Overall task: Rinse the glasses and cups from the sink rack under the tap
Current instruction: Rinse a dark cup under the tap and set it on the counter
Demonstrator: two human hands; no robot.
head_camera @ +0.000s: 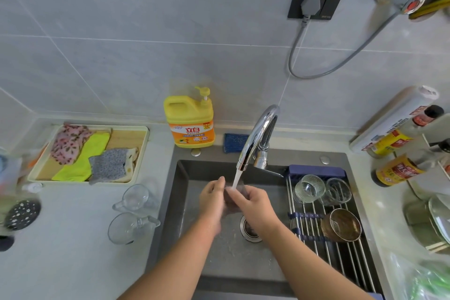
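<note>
Over the sink (pixel 194 221), both hands hold a clear glass (pixel 231 196) under the water running from the chrome tap (pixel 258 136). My left hand (pixel 211 198) grips its left side and my right hand (pixel 252 204) wraps its right side; the glass is largely hidden and blurred. On the sink rack (pixel 323 248) at the right lie two clear ribbed glasses (pixel 309 188) (pixel 339 190) and a brown tinted glass (pixel 341 225). Two clear handled cups (pixel 136 198) (pixel 129 228) lie on the counter left of the sink.
A yellow dish soap bottle (pixel 191 123) and a blue sponge (pixel 235 142) stand behind the sink. A tray (pixel 140 153) of cloths sits at the left. Sauce bottles (pixel 399 170), a pot lid (pixel 438 221) and a plastic bag (pixel 423 280) crowd the right counter.
</note>
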